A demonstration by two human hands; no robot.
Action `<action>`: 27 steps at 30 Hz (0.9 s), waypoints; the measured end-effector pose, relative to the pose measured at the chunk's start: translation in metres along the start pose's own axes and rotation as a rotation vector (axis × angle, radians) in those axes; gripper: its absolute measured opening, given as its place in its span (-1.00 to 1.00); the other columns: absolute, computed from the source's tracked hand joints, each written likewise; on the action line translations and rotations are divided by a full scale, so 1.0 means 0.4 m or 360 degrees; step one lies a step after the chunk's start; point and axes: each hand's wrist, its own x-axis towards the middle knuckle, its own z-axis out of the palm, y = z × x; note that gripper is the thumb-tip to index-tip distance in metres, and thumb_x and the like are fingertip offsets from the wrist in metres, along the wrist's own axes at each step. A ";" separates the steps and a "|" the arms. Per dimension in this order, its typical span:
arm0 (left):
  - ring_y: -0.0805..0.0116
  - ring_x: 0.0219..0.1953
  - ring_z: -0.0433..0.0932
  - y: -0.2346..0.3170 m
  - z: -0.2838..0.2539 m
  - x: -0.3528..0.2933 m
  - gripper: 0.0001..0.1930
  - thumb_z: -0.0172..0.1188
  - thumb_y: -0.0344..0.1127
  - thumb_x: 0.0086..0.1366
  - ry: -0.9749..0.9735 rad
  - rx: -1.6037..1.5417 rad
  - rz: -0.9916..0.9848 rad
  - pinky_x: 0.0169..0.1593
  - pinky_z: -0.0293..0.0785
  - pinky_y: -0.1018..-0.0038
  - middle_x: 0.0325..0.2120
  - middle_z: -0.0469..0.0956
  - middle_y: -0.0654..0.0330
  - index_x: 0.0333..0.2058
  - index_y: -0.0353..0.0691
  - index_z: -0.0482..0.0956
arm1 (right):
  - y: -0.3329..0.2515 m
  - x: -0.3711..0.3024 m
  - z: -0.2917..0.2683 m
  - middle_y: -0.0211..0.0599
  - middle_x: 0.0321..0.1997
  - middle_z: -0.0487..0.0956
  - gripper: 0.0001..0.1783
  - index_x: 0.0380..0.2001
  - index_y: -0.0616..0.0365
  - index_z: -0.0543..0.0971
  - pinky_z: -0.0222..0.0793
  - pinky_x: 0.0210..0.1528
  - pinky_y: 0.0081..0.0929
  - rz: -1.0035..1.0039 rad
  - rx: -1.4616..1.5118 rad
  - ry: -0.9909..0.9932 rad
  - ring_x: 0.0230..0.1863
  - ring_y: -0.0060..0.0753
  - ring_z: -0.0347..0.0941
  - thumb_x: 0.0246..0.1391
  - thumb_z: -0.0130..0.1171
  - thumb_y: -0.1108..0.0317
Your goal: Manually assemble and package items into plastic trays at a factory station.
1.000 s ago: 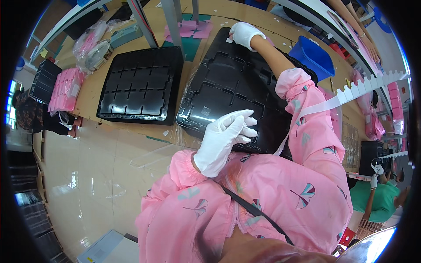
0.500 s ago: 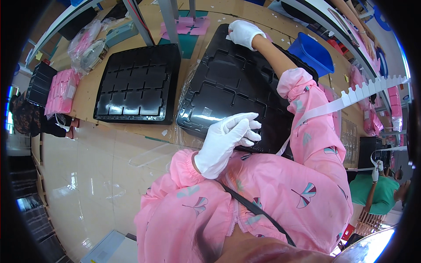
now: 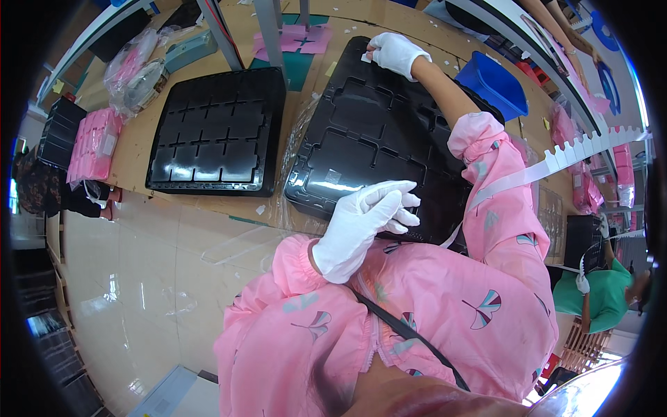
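A large black plastic tray lies in front of me, its molded compartment outlines showing. My right hand, in a white glove, reaches to its far corner. The fingers are bent and pinched at a small white piece that looks like a sticker. My left hand, gloved too, hovers over the tray's near edge. Its fingers point right, half bent and partly apart, with nothing visible in them. A long white strip with a toothed edge passes over my right sleeve; its far end runs off to the right.
Another black tray stands to the left on the brown tabletop. Pink wrapped packs lie beyond it. A blue bin sits at the right, and a metal post rises behind. A co-worker in green is at far right.
My right hand has shifted slightly right at the tray's far corner. The large tray appears a little further right. My left hand has barely moved. The co-worker's arms have changed position.
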 end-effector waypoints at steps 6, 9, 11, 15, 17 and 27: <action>0.54 -0.31 0.54 0.004 -0.004 -0.006 -0.61 0.04 -0.17 0.32 -0.0009 -0.0006 0.0007 -0.25 0.45 0.66 -0.17 0.52 0.13 0.03 -0.28 0.41 | -0.015 -0.008 0.004 -0.04 -0.30 0.57 -0.78 -0.34 0.15 0.59 0.38 -0.13 -0.26 -0.0061 -0.0113 0.0026 -0.22 0.01 0.49 -0.02 0.10 0.28; 0.50 -0.29 0.54 0.006 -0.012 -0.006 -0.63 0.03 -0.21 0.33 -0.0020 -0.0014 0.0013 -0.23 0.46 0.64 -0.18 0.52 0.13 0.03 -0.29 0.41 | -0.031 -0.033 0.012 -0.03 -0.32 0.56 -0.81 -0.39 0.16 0.58 0.39 -0.16 -0.22 -0.0183 -0.0224 0.0176 -0.23 0.02 0.49 -0.02 0.08 0.30; 0.45 -0.27 0.55 0.012 -0.016 -0.008 -0.67 -0.01 -0.28 0.35 -0.0027 -0.0024 -0.0001 -0.20 0.47 0.59 -0.20 0.51 0.16 0.03 -0.29 0.41 | -0.040 -0.040 0.015 -0.03 -0.32 0.56 -0.82 -0.41 0.16 0.58 0.40 -0.18 -0.20 -0.0252 -0.0341 0.0257 -0.24 0.04 0.48 -0.01 0.06 0.31; 0.45 -0.27 0.55 0.011 -0.028 -0.014 -0.67 -0.01 -0.28 0.35 -0.0056 -0.0032 0.0004 -0.20 0.47 0.59 -0.20 0.51 0.17 0.03 -0.30 0.41 | -0.033 -0.038 0.021 -0.02 -0.30 0.55 -0.80 -0.41 0.16 0.58 0.41 -0.20 -0.18 -0.0277 -0.0417 0.0250 -0.25 0.05 0.49 0.01 0.04 0.29; 0.46 -0.27 0.55 0.012 -0.029 -0.014 -0.67 0.00 -0.28 0.35 -0.0071 -0.0035 -0.0024 -0.20 0.47 0.59 -0.20 0.51 0.17 0.02 -0.31 0.41 | -0.038 -0.038 0.023 -0.03 -0.29 0.55 -0.79 -0.40 0.16 0.58 0.41 -0.20 -0.16 -0.0279 -0.0526 0.0232 -0.25 0.04 0.49 0.01 0.04 0.29; 0.48 -0.28 0.54 0.038 -0.051 -0.018 -0.61 0.05 -0.21 0.32 -0.0174 -0.0064 -0.0142 -0.20 0.46 0.61 -0.19 0.51 0.12 0.04 -0.33 0.39 | -0.018 -0.046 0.038 -0.06 -0.30 0.54 -0.79 -0.41 0.16 0.58 0.40 -0.20 -0.17 -0.0397 -0.0512 0.0339 -0.27 0.04 0.48 0.02 0.02 0.28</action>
